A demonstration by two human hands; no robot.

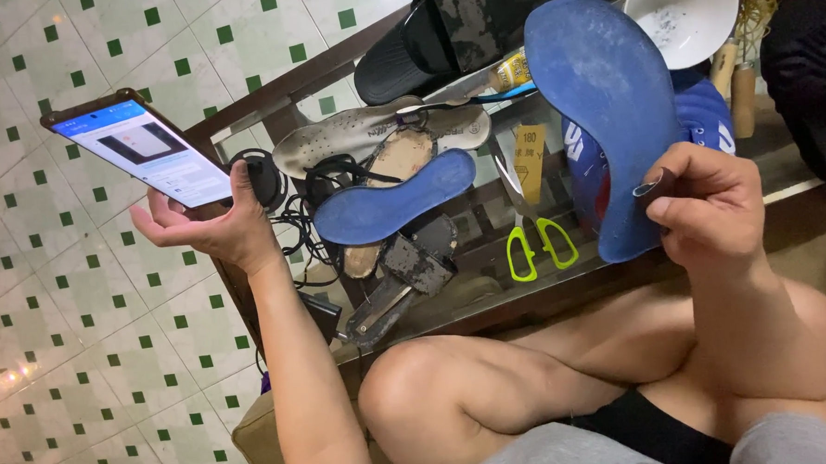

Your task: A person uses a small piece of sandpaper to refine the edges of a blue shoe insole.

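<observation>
Left hand (pixel 210 222): at nine o'clock, fingers wrapped around a lit phone (pixel 140 149), screen tilted up.
Table (pixel 489 275): glass-topped, centre, strewn with a second blue insole (pixel 393 203), worn insoles, cables, green-handled scissors (pixel 539 240).
Right hand (pixel 709 208): at three o'clock, pinching the heel of a raised blue insole (pixel 602 94).
Progress: insoles out and loose; none looks cut or fitted.
Room: white floor tiles with green squares (pixel 64 321).

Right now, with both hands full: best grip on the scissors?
Take the scissors by the yellow-green handle loops, coming from the near, knee side. The loops lie flat on the glass table pointing toward the person; the blades point away, partly under a yellow tag.
</observation>
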